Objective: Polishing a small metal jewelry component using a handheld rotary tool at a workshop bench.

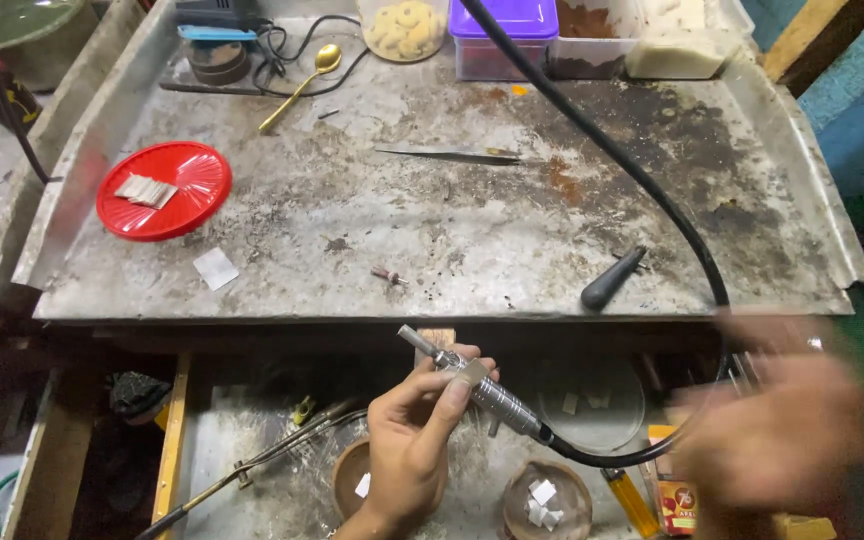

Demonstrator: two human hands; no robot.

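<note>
The left hand (pixel 407 440) gripped a metal rotary handpiece (pixel 472 385), fingers and thumb closed around its knurled barrel, just in front of the near edge of the worn metal work tray (pixel 432 240). The handpiece pointed up and to the left, its tip close to that edge. A black flexible shaft (pixel 642 190) ran from the rear of the handpiece, looped to the right and crossed the tray toward its far side. The right hand (pixel 782 430), to the right of the handpiece, was blurred; its grip could not be told. On the tray, a red lid (pixel 164 190) holding small pale strips lay at the left, tweezers (pixel 447 155) near the centre, a gold spoon (pixel 302 85) toward the far edge, and a black handle (pixel 612 280) near the right front. Below the tray, small round bowls (pixel 547 500) held white scraps.
</note>
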